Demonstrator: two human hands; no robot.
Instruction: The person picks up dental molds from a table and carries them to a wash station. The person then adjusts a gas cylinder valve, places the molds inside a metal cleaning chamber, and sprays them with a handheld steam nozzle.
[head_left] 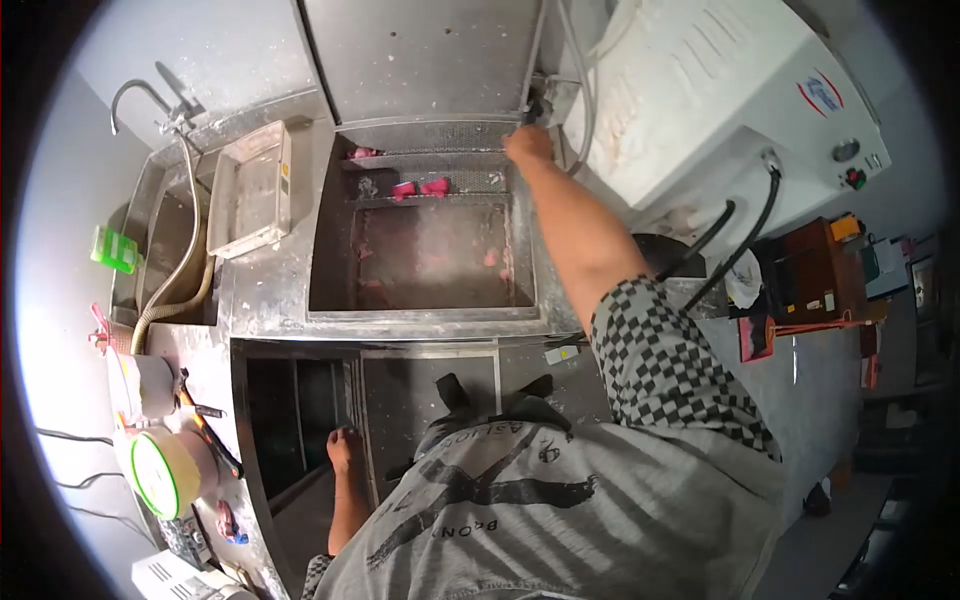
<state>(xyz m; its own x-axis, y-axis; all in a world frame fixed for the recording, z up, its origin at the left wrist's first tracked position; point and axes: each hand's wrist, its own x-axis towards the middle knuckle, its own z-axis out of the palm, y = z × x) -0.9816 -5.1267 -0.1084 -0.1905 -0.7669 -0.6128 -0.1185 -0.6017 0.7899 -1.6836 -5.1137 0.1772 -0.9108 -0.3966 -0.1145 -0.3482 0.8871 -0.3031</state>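
My right hand (528, 145) reaches to the back right corner of a metal basin (322, 250), beside a raised metal lid (425, 60). Its fingers are curled closed at a dark fitting by a grey hose (588, 110); what they grip is hidden. Low down, my left hand (345, 447) hangs with its fingers curled in, near the frame of the cabinet under the counter. Nothing shows in it. Inside the basin, two pink pieces (434, 187) lie on a perforated step, with another pink piece (364, 153) higher up. Pinkish residue and a hazy patch cover the basin floor.
A white machine (720, 100) with black hoses stands at the right. To the left are a sink (150, 270) with a tap (150, 85), a plastic tray (252, 190), a green sponge holder (115, 249) and a green-rimmed tub (152, 475). Below the counter, a dark cabinet (300, 420) opens.
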